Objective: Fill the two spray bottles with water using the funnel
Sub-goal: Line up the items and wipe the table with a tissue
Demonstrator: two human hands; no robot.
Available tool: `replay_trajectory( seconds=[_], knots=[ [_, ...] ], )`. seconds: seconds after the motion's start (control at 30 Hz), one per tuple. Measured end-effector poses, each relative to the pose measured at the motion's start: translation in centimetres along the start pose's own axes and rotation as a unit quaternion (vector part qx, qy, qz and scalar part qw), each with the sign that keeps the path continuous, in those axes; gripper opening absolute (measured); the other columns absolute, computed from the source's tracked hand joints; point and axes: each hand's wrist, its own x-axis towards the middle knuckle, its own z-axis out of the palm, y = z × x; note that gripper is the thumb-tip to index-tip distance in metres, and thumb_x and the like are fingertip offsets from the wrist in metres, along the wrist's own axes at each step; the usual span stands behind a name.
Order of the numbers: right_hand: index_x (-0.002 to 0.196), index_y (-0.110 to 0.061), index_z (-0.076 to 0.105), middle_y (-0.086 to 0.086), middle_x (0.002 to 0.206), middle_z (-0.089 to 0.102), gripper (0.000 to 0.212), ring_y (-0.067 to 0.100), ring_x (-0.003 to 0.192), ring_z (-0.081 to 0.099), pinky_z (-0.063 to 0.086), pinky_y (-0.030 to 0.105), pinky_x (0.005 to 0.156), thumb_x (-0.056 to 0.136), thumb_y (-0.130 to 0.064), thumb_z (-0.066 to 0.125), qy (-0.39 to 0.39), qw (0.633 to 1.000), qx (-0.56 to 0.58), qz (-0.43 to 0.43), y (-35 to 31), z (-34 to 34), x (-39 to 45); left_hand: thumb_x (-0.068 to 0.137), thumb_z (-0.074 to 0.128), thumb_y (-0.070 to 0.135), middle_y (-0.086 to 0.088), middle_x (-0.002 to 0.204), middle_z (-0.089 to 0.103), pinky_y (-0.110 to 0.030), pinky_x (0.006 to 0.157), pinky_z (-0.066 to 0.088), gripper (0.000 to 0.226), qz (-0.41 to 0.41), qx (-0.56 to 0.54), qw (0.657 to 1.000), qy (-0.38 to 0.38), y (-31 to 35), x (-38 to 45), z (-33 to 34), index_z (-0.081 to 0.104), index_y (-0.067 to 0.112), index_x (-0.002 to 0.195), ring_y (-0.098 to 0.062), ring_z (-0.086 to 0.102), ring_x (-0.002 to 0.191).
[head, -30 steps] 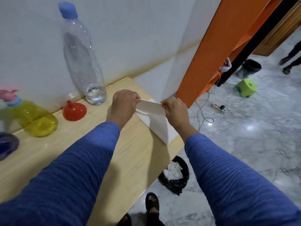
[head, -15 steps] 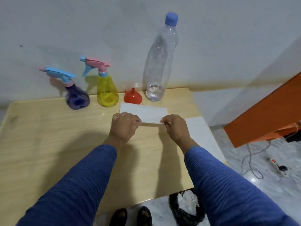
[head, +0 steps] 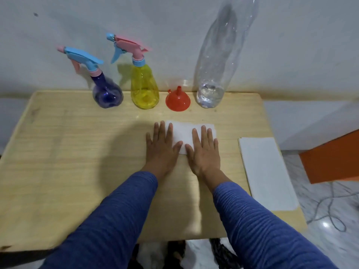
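Half a second before, pinched the tissue [head: 191, 135] at its near edge; now pressed it flat on the table [head: 77, 162] with left hand [head: 162, 147] and right hand [head: 204, 150] spread. Left the bottles [head: 144, 86], funnel [head: 177, 100] and water bottle [head: 219, 61] standing by the wall.

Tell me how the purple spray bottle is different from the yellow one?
The purple bottle is round and squat; the yellow bottle is taller and narrower. The purple bottle has a blue spray head with a pink trigger and collar; the yellow bottle has a pink head with a blue trigger and collar. The purple bottle stands left of the yellow bottle. Both are see-through, upright, capped, at the back of the table by the wall, nozzles pointing left.
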Motion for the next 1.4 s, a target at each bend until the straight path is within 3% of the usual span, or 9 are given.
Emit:
replay_trajectory(
  seconds=[0.33, 0.67, 0.77, 0.87, 0.9, 1.03, 1.2, 1.4],
  knots=[
    [0.15, -0.015, -0.005, 0.004, 0.158, -0.016, 0.054, 0.021, 0.145, -0.017, -0.008, 0.039, 0.117, 0.102, -0.031, 0.014, -0.003, 1.0, -0.003, -0.01, -5.5, 0.3, 3.7, 0.102, 0.015, 0.028, -0.003, 0.158, -0.012, -0.046, 0.116, -0.001, 0.055, 0.002, 0.038, 0.999, 0.014, -3.6, 2.5, -2.1, -0.011, 0.011, 0.147, -0.021, -0.012, 0.145],
    [0.15, -0.013, 0.002, 0.004, 0.159, -0.008, 0.053, 0.021, 0.147, -0.01, -0.005, 0.039, 0.118, 0.102, -0.025, 0.021, -0.009, 0.996, 0.02, -0.089, -22.9, 4.8, 3.9, 0.098, 0.023, 0.022, -0.008, 0.158, -0.009, -0.05, 0.115, -0.002, 0.062, -0.083, 0.066, 0.994, 0.0, -20.6, -1.8, -6.7, -0.011, 0.005, 0.147, -0.025, -0.009, 0.145],
    [0.149, -0.009, 0.014, 0.009, 0.159, 0.006, 0.051, 0.026, 0.147, 0.002, 0.003, 0.045, 0.118, 0.101, -0.024, 0.024, -0.008, 0.989, 0.029, -0.146, -29.1, 6.8, 2.0, 0.1, 0.018, 0.027, -0.006, 0.158, -0.007, -0.05, 0.116, -0.002, 0.059, -0.127, 0.058, 0.99, 0.002, -26.6, -4.6, -7.8, -0.01, 0.007, 0.147, -0.023, -0.007, 0.146],
    [0.138, -0.004, 0.042, 0.016, 0.148, 0.038, 0.052, 0.035, 0.138, 0.034, 0.028, 0.052, 0.11, 0.093, -0.024, 0.026, -0.008, 0.984, 0.063, -0.164, -33.3, 8.2, -0.3, 0.101, 0.013, 0.027, -0.005, 0.159, -0.006, -0.047, 0.116, -0.002, 0.055, -0.143, 0.042, 0.989, 0.002, -30.6, -7.3, -8.3, -0.009, 0.009, 0.148, -0.021, -0.006, 0.146],
    [0.139, -0.004, 0.042, 0.016, 0.148, 0.038, 0.052, 0.035, 0.138, 0.034, 0.028, 0.051, 0.11, 0.093, -0.024, 0.026, -0.006, 0.984, 0.063, -0.169, -34.0, 8.5, -0.8, 0.101, 0.013, 0.028, -0.005, 0.159, -0.006, -0.047, 0.117, -0.002, 0.054, -0.14, 0.038, 0.989, 0.002, -31.3, -8.0, -8.3, -0.009, 0.01, 0.148, -0.021, -0.007, 0.146],
    [0.15, -0.01, 0.01, 0.005, 0.16, 0.002, 0.051, 0.021, 0.148, -0.002, 0.001, 0.037, 0.118, 0.101, -0.021, 0.024, -0.032, 0.981, 0.006, -0.191, -33.7, 9.3, -1.9, 0.101, 0.015, 0.03, -0.005, 0.158, -0.008, -0.044, 0.116, -0.003, 0.056, -0.113, 0.028, 0.993, 0.003, -32.0, -10.0, -7.9, -0.007, 0.01, 0.148, -0.02, -0.008, 0.146],
    [0.15, -0.012, 0.005, -0.001, 0.16, -0.004, 0.052, 0.016, 0.147, -0.005, -0.001, 0.033, 0.118, 0.102, -0.022, 0.022, -0.027, 0.984, -0.011, -0.175, -30.4, 8.5, -3.8, 0.101, 0.017, 0.03, -0.005, 0.158, -0.009, -0.044, 0.117, -0.003, 0.057, -0.054, 0.022, 0.998, -0.006, -29.0, -11.0, -7.1, -0.007, 0.01, 0.148, -0.021, -0.011, 0.145],
    [0.15, -0.012, 0.002, 0.001, 0.159, -0.008, 0.052, 0.017, 0.147, -0.009, -0.002, 0.034, 0.118, 0.102, -0.024, 0.019, -0.023, 0.993, -0.007, -0.118, -20.7, 5.9, -5.4, 0.101, 0.02, 0.029, -0.005, 0.159, -0.005, -0.047, 0.115, 0.003, 0.056, 0.023, 0.041, 0.999, 0.001, -19.4, -10.3, -4.3, -0.002, 0.01, 0.149, -0.023, -0.008, 0.146]
  ],
)
